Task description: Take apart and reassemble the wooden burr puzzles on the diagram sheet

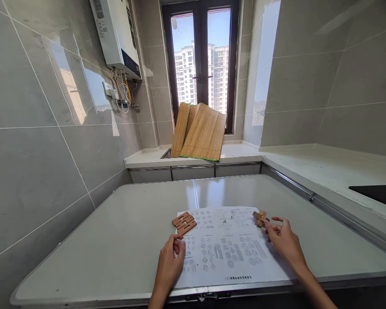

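Note:
A white printed sheet (212,244) lies on the table, covered with small line drawings. Several flat, slotted wooden puzzle pieces (184,223) lie side by side on its upper left corner. Just below them hovers or rests my left hand (171,259), fingers loosely curled, thumb apart, nothing seen in it. An assembled wooden burr puzzle (260,216) of crossed bars sits at the sheet's upper right corner. My right hand (283,240) reaches to its right side; a fingertip appears to touch it, while the other fingers stay apart and not wrapped round it.
The pale folding table (116,240) has a metal rim and a centre seam. Behind it runs a white counter (238,150) with a folded bamboo mat (204,133) leaning before the window. A water heater (117,38) hangs on the left wall; a black panel (378,195) lies at right.

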`<state>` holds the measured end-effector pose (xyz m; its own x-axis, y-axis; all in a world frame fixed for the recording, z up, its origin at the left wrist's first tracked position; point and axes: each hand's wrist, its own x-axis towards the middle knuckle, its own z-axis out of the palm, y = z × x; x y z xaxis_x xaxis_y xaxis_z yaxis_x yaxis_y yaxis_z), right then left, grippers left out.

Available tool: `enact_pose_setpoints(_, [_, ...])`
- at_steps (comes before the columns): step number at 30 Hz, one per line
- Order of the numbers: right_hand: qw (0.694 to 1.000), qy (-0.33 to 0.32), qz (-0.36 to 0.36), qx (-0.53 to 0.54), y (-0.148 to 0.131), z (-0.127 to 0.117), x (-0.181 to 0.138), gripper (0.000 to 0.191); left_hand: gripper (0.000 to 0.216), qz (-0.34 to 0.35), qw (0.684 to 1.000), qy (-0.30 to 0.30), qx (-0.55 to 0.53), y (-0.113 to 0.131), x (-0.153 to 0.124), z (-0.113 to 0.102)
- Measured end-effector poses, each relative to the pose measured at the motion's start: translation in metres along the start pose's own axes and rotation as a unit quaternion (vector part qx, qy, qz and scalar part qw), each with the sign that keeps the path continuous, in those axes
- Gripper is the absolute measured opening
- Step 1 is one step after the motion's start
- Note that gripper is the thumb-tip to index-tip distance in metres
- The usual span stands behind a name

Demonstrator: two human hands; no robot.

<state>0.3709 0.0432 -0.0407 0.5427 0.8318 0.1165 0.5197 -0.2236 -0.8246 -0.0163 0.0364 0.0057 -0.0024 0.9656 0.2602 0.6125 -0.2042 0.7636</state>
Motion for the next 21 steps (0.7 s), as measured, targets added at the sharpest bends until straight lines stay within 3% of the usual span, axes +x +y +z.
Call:
enact_pose_setpoints(4, [0.998,0.011,0.027,-0.05,-0.001,-0.003,0.016,0.064,0.03,0.001,1.0,0.0,0.001,0.002,-0.001,0.0])
enact_pose_setpoints(14, [0.999,0.006,0.022,-0.036,-0.011,0.0,0.022,0.038,0.03,0.007,1.0,0.007,0.0,0.004,-0.001,-0.001])
enact_pose_setpoints(21, [0.988,-0.101,-0.058,0.105,-0.037,0.005,-0.008,0.048,0.029,0.034,0.999,0.023,0.031,0.013,-0.004,-0.002])
